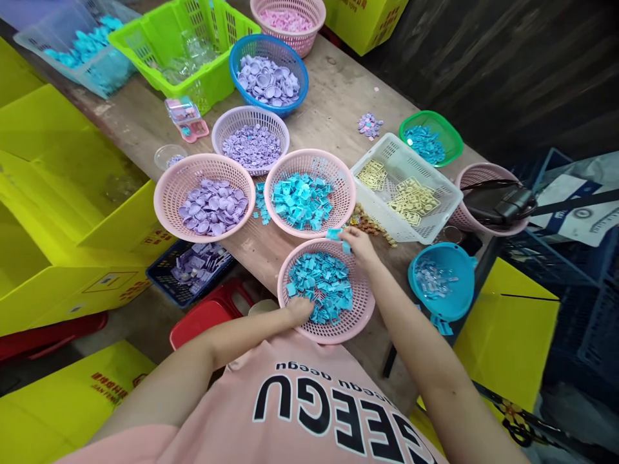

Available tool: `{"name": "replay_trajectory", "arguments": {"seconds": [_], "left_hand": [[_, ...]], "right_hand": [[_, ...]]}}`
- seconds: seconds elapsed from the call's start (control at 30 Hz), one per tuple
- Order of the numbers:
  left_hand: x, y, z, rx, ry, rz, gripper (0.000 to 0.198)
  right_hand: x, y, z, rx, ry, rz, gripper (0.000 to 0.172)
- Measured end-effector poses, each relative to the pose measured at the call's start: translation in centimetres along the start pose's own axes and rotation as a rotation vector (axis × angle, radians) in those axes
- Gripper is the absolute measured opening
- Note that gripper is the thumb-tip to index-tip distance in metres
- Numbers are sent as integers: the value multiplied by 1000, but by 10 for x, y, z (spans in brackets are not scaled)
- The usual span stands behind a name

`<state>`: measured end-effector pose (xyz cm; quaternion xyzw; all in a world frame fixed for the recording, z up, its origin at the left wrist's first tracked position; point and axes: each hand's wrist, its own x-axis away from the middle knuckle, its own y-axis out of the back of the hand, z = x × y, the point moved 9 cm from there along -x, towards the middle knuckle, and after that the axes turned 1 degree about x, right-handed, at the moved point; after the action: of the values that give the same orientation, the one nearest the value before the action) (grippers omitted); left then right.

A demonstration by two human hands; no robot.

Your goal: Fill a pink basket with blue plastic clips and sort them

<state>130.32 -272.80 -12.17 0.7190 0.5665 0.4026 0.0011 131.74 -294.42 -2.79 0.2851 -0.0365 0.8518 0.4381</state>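
Note:
My right hand [360, 246] is closed in a pinch on a small turquoise plastic piece [333, 234], above the far right rim of a pink basket [362, 310]. A second turquoise bit shows just under its fingers. Inside that basket, at the near left, my left hand [300, 310] is curled against a heap of turquoise plastic pieces [322, 283]; its fingertips are hidden, so what they hold cannot be seen. Directly beyond stands another pink basket [349, 193] with lighter turquoise pieces [302, 201].
Left are baskets of purple pieces [213, 206] and a pink toy [187, 119]. Right stand a white crate [449, 200] with cream pieces and a blue basket [442, 303] with clear parts. Yellow boxes [62, 225] flank the wooden table [333, 96]; a red stool [203, 325] sits below.

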Motion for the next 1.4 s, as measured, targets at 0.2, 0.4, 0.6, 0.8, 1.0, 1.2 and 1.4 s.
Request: {"name": "replay_trajectory", "arguments": {"seconds": [0.2, 0.4, 0.6, 0.8, 1.0, 1.2, 1.4], "left_hand": [[-4, 6, 0, 65, 32, 16, 15], [-7, 30, 7, 407, 31, 112, 21], [-8, 37, 11, 1289, 323, 180, 13], [-11, 44, 19, 1397, 472, 152, 13], [-14, 77, 10, 780, 305, 122, 12], [-21, 119, 5, 101, 154, -72, 25], [-19, 68, -5, -141, 79, 22, 12]], "right_hand": [[-16, 16, 17, 62, 12, -124, 43], [71, -10, -107, 803, -230, 379, 5], [127, -30, -172, 1135, -168, 318, 40], [106, -6, -162, 722, -178, 167, 23], [82, -8, -117, 351, -97, 92, 25], [82, -44, -112, 966, -47, 199, 29], [96, -84, -136, 1342, 16, 349, 42]]}}
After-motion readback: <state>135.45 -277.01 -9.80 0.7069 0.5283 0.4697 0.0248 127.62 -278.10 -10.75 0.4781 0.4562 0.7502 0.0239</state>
